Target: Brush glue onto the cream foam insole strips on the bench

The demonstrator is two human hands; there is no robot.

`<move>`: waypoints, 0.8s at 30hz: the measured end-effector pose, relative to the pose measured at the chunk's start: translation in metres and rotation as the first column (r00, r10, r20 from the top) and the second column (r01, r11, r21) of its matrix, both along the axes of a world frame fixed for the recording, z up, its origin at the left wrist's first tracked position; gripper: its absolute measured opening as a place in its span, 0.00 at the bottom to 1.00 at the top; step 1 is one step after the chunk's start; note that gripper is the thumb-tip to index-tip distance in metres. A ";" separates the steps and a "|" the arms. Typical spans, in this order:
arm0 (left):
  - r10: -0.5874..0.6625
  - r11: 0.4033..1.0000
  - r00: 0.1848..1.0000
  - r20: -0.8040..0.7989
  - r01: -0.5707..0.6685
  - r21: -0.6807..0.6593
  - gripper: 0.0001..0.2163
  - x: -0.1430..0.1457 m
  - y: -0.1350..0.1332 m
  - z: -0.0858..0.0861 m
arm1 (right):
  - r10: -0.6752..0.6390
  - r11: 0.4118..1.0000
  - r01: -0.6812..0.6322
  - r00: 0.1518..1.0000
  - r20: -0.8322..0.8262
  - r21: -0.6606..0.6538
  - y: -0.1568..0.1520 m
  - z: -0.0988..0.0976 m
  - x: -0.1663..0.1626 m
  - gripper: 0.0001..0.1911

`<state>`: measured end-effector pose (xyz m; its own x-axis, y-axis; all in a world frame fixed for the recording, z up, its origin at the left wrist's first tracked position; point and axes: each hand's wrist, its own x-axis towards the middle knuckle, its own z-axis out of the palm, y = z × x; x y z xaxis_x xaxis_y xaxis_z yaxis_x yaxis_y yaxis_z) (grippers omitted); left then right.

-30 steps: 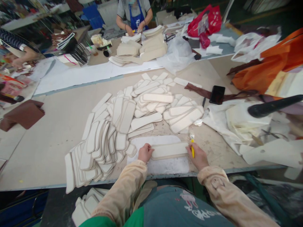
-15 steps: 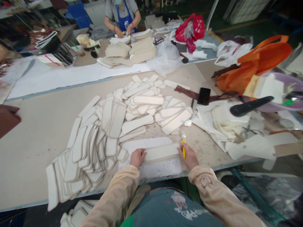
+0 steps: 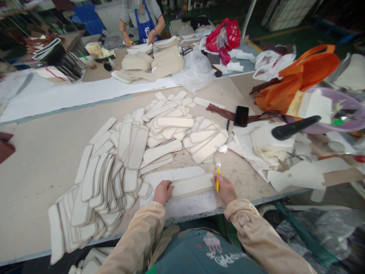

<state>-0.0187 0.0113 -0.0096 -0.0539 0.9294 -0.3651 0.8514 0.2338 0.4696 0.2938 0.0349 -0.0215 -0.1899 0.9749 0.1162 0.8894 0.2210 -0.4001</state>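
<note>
A long off-white strip with rounded ends (image 3: 192, 185) lies on a white sheet (image 3: 196, 205) at the table's front edge. My left hand (image 3: 163, 191) pinches its left end between thumb and fingers. At the right end, the fingertips of my right hand (image 3: 226, 188) touch the strip while that hand also grips a yellow-handled brush (image 3: 218, 181), whose pale tip points away from me. Many similar strips spread in overlapping piles (image 3: 95, 179) to the left and beyond the sheet. A smaller fan of strips (image 3: 209, 140) lies just past the brush.
On the right are a black phone (image 3: 241, 116), a white container with a black handle (image 3: 293, 129), an orange bag (image 3: 299, 85) and a purple basin (image 3: 352, 118). Across the table a co-worker in a blue apron (image 3: 144, 24) handles similar pieces; a red bag (image 3: 224, 36) sits nearby.
My view has turned slightly, so the scene sits a little further left. Both hands keep their places on the strip. The co-worker's hands have moved further apart.
</note>
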 end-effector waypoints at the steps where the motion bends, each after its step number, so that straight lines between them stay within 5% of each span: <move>1: -0.002 1.000 1.000 0.003 0.002 0.007 0.08 -0.001 -0.001 -0.001 | 0.004 1.000 -0.004 1.000 0.008 0.002 0.000 0.000 0.000 0.08; 13: 0.004 1.000 1.000 0.019 -0.004 0.018 0.04 0.003 0.000 -0.001 | -0.042 0.998 0.040 0.998 0.050 0.046 -0.003 0.009 -0.001 0.08; 16: -0.007 1.000 1.000 0.003 0.007 0.029 0.03 0.004 0.000 0.000 | 0.127 0.989 -0.123 0.991 -0.045 0.080 -0.013 0.013 -0.011 0.08; 20: -0.033 0.999 0.999 -0.025 0.034 0.037 0.02 0.004 0.001 -0.002 | 0.438 0.899 -0.429 0.887 -0.149 0.091 -0.030 0.009 -0.040 0.07; 24: -0.065 0.998 0.997 -0.050 0.065 0.013 0.01 0.006 0.003 0.001 | 0.516 0.856 -0.514 0.845 -0.139 0.055 -0.036 -0.004 -0.046 0.08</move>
